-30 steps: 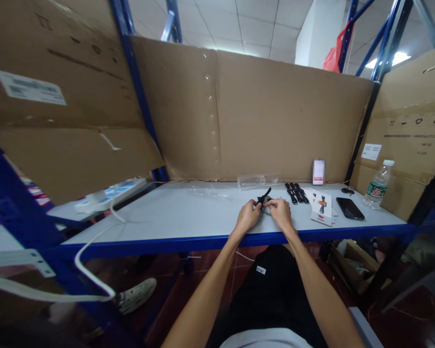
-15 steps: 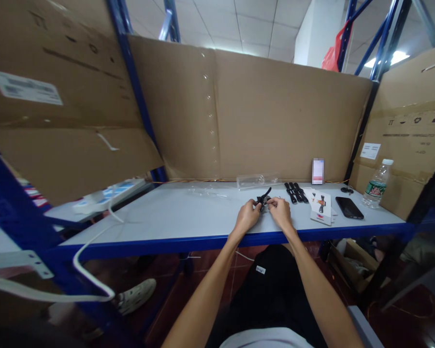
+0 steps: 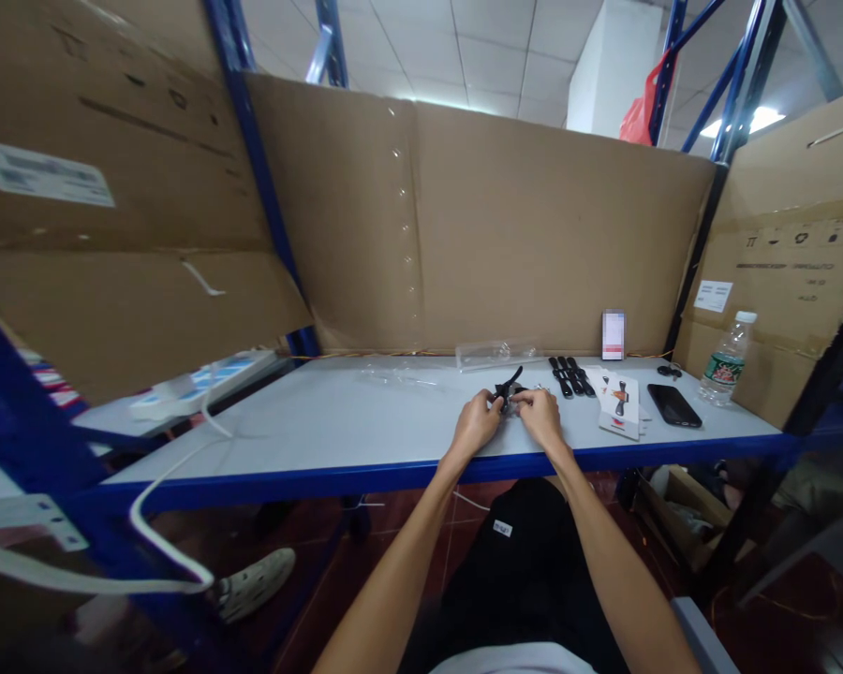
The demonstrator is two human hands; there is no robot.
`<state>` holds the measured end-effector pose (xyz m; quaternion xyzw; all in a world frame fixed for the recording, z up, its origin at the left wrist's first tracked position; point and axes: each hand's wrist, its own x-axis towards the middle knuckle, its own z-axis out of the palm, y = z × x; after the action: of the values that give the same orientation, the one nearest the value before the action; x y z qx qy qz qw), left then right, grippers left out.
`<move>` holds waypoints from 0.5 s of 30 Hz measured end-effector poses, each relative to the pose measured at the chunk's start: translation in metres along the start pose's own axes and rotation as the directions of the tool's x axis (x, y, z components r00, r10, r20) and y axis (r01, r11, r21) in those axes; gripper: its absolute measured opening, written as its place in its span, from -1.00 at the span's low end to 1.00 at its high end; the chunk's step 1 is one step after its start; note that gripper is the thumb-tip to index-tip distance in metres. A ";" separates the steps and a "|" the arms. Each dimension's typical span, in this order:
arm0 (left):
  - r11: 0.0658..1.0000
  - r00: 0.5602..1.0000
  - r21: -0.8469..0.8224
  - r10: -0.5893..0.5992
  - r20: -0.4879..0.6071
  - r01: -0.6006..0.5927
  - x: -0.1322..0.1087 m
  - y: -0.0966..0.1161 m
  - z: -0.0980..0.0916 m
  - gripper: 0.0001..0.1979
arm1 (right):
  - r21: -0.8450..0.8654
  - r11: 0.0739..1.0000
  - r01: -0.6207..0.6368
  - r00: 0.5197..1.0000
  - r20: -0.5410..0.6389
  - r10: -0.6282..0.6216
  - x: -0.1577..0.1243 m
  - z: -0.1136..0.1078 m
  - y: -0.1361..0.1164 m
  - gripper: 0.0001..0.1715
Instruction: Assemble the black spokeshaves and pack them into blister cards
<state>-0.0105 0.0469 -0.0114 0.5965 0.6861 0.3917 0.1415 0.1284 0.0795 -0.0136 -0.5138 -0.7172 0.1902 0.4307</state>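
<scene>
Near the front edge of the tabletop, my left hand (image 3: 478, 423) is closed on a small black device (image 3: 510, 382) with a narrow arm that sticks up to the right. My right hand (image 3: 539, 417) pinches at the near right side of the same device, its fingertips close to those of my left. Something greyish or clear shows between the hands, too small to name. Fingers hide much of the device. To the right lie several black strap-like parts (image 3: 570, 376) in a row, beside printed cards (image 3: 619, 408) with a picture on top.
On the right of the grey table (image 3: 323, 421) are a dark phone (image 3: 674, 405), a water bottle (image 3: 728, 360) and a lit phone (image 3: 613, 335) standing upright. Clear plastic packaging (image 3: 495, 355) lies at the back. Cardboard walls (image 3: 562, 234) enclose three sides. A white cable (image 3: 172, 473) hangs at the left.
Both hands stay at the black device. My right fingers have shifted slightly against it, and the device has turned a little. The whole view has moved slightly.
</scene>
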 end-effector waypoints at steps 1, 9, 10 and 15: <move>1.000 1.000 -0.001 0.003 0.001 -0.003 -0.001 0.000 -0.001 -0.76 | 0.013 1.000 0.007 1.000 -0.004 -0.007 0.001 0.001 0.001 -0.64; 1.000 1.000 0.015 0.008 0.002 -0.008 -0.002 0.002 -0.001 -0.75 | 0.095 0.995 0.036 0.999 0.015 -0.037 -0.002 0.001 -0.002 -0.62; 1.000 1.000 0.027 0.012 -0.004 -0.011 -0.002 0.002 -0.001 -0.75 | 0.083 0.996 0.021 1.000 0.018 -0.023 -0.003 0.000 -0.003 -0.62; 0.997 0.998 0.055 0.055 -0.025 -0.053 -0.002 0.001 -0.001 -0.79 | 0.038 0.999 -0.014 1.000 0.009 0.014 -0.004 -0.002 -0.006 -0.61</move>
<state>-0.0101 0.0447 -0.0099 0.6133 0.6819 0.3844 0.1055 0.1267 0.0732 -0.0100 -0.5099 -0.7116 0.2089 0.4359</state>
